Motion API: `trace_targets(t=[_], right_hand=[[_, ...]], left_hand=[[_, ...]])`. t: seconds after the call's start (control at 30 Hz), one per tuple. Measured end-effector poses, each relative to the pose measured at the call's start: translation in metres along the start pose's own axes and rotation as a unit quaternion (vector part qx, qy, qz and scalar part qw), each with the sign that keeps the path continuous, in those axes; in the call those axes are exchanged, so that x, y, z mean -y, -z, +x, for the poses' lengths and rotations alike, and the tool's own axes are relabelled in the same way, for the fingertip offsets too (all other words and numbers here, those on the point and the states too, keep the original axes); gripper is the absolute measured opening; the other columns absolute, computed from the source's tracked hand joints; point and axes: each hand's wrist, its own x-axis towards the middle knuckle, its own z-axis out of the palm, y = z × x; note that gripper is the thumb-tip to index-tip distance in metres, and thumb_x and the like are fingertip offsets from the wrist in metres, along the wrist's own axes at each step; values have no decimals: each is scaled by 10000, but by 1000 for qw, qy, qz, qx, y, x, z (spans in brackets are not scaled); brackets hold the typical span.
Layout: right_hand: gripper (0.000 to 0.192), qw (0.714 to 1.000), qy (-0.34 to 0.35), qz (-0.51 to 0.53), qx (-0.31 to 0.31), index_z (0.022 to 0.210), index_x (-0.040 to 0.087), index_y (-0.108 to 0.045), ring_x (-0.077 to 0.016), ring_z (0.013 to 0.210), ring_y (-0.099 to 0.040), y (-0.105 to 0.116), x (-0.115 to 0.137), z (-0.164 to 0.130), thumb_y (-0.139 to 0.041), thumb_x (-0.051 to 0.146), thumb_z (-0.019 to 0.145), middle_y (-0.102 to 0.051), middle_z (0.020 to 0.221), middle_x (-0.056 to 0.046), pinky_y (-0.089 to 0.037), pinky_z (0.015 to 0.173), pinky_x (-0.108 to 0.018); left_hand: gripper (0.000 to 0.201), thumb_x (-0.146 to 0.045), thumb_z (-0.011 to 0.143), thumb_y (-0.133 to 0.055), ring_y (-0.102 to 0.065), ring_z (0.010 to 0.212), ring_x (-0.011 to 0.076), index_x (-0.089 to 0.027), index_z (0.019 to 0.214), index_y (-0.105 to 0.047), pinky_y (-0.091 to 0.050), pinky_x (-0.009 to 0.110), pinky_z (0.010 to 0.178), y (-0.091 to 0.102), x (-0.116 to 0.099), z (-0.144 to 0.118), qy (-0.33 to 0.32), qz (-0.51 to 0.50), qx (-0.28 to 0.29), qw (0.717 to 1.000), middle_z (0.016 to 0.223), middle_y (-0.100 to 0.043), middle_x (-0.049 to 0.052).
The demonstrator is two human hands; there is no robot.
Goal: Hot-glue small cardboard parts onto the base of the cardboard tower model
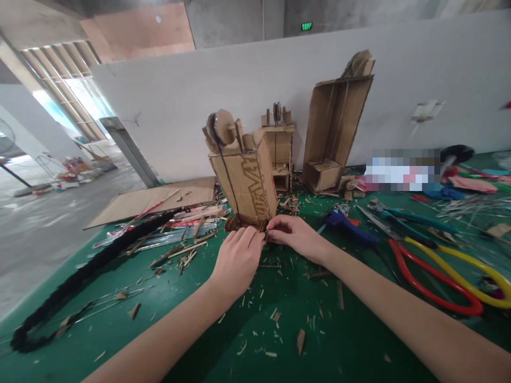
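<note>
both hands meet at the foot of the cardboard tower (244, 178), which stands upright near the middle of the counter (223, 346), toward its far edge. the left hand (238, 259) has its fingers curled in against the tower's lower front edge, touching it and seemingly steadying it; whether they pinch anything cannot be told. the right hand (293, 234) is closed to a fine pinch at the tower's lower right corner, thumb against fingertips on something too small to make out — perhaps a stick or the end of the dark cord (227, 170) that runs down the tower's front from the cardboard wheel (223, 126) at its top. the work in hand looks like fitting or fastening a small part at the base; what it calls for, as i judge it, is a steady hold from the left and a careful, small push or pull from the right, so the light tower does not tip. just right of the hands lies a blue glue gun (346, 223), then red and yellow long-handled cutters (435, 276) toward the right edge. behind the tower stand a smaller cardboard model (279, 146) and a tall open cardboard box (337, 133). a black braided rope (80, 276) trails to the left edge, amid scattered wooden sticks (179, 250).
</note>
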Motion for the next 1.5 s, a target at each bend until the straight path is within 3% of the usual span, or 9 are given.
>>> trace_targets(t=[0.1,0.3,0.57,0.73,0.83,0.97,1.17,1.33,1.5], right_hand=[[182,1000,13,-26,3,789,188,-568,-125,743,-586,1,-1,0,-662,306,687,-586,744,15,-489,765,-301],[166,1000,10,-22,11,797,191,-560,-127,742,-589,1,-2,0,-651,287,696,-585,740,16,-486,767,-306],[216,1000,4,1,-5,786,182,-562,-120,725,-578,1,-2,-1,-686,307,661,-576,733,20,-489,784,-322],[242,999,-1,39,-11,777,175,-557,-106,732,-580,2,-2,0,-708,311,647,-570,736,25,-487,811,-317],[247,999,-12,47,-6,771,176,-560,-113,758,-593,1,-2,0,-717,314,640,-588,752,18,-477,853,-339],[238,998,-14,54,5,767,179,-564,-121,786,-600,0,-2,1,-719,313,645,-607,775,13,-470,882,-358],[242,995,-16,96,14,766,164,-568,-109,774,-601,2,-3,2,-731,291,640,-603,775,7,-474,881,-345],[232,996,-19,92,7,777,160,-578,-108,770,-597,3,-3,2,-724,284,645,-593,761,7,-481,867,-338],[222,996,-17,82,-10,802,164,-564,-108,783,-597,1,-4,3,-696,287,673,-595,769,7,-488,858,-339]], left_hand=[[198,-198,925,-358,-530,726,184,-150,906,-549,-389,320,650,0,2,1,2,-8,8,1000,797,-557,48],[178,-175,914,-348,-545,628,146,-150,881,-521,-357,248,476,-1,1,2,11,-1,90,996,834,-541,47],[207,-173,893,-374,-543,581,126,-165,792,-556,-382,241,467,-7,-1,-2,10,-35,28,999,758,-570,23],[211,-196,909,-377,-595,725,116,-197,942,-586,-467,224,618,-3,7,-2,19,-159,35,987,855,-615,19],[187,-185,900,-407,-610,780,120,-220,997,-562,-476,237,674,-2,10,-3,57,-206,50,976,928,-634,9],[136,-199,861,-476,-634,716,142,-220,993,-501,-467,258,608,0,8,-2,142,-203,80,966,825,-674,-21],[180,-167,821,-527,-634,690,144,-223,969,-441,-442,252,595,-2,5,7,177,-264,90,944,726,-665,-50],[251,-156,805,-535,-633,649,161,-223,1017,-418,-412,250,545,-5,2,13,186,-218,101,953,695,-664,-39],[315,-202,817,-539,-633,657,190,-238,1117,-450,-427,286,601,0,3,16,124,-113,114,979,724,-678,-15]])
